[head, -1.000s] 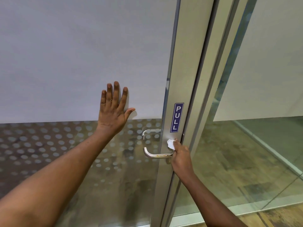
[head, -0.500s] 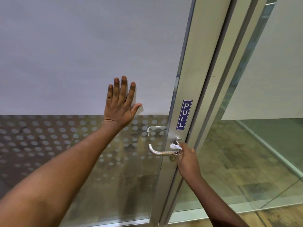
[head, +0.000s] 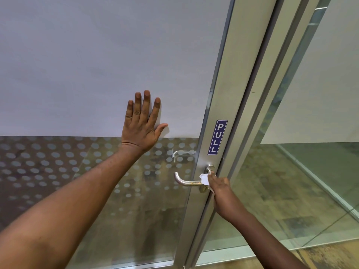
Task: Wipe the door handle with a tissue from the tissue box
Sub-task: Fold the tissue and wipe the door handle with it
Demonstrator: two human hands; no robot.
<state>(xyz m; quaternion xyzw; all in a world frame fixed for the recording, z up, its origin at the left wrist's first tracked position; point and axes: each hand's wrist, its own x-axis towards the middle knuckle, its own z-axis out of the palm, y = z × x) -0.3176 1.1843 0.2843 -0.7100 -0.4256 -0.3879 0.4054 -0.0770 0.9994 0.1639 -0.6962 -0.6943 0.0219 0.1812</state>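
**Office-style interior with glass partitions**

The setting reads as an office or commercial building. A glass door (head: 136, 191) in a brushed aluminium frame (head: 231, 94) carries frosted film above and a band of frosted dots below. A blue "PULL" sign (head: 218, 137) is fixed upright on the frame, above a steel lever door handle (head: 184, 181). Beside it stands a glass partition (head: 310, 171), also frosted above, with wood-look flooring (head: 330, 255) below.
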